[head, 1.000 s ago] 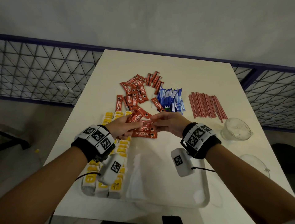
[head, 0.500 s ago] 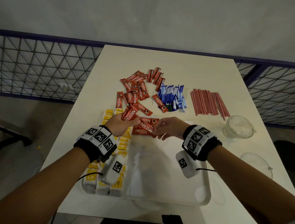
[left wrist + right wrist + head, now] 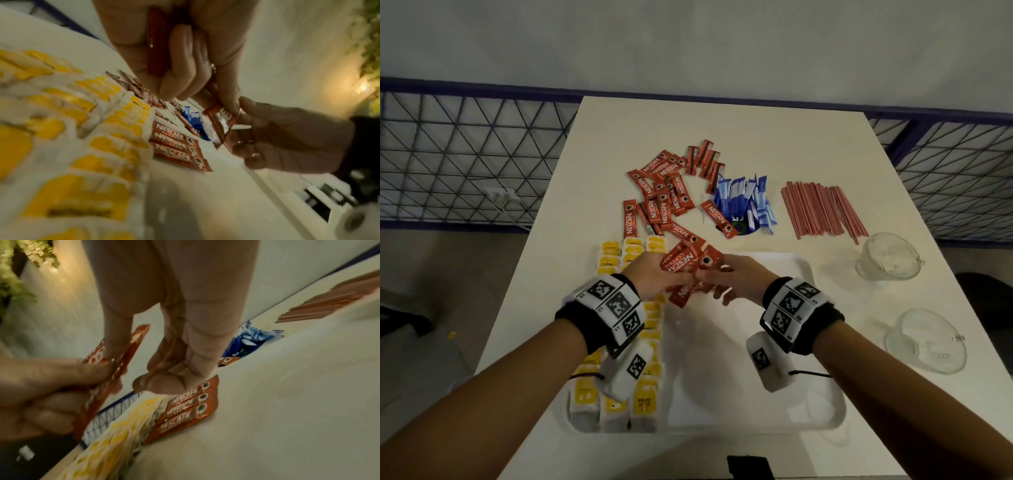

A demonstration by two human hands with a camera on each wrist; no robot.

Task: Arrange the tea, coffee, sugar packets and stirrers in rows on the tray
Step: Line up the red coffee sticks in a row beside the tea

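Now, hands: both meet above the far end of the tray.
Left hand: fingers curled round a fanned bunch of red coffee sachets, held clear of the tray.
Right hand: thumb and forefinger pinch the end of one sachet in that bunch; the other fingers curl loosely.
Placed coffee: three sachets lie flat side by side on the tray, just beside the tea.
Tea bags: yellow-labelled, in rows along the tray's left side.
Loose coffee: a scattered pile on the table beyond the tray.
Sugar packets: blue heap right of the loose coffee.
Stirrers: red bundle further right, on the table.
Glass cups: two, near the table's right edge.
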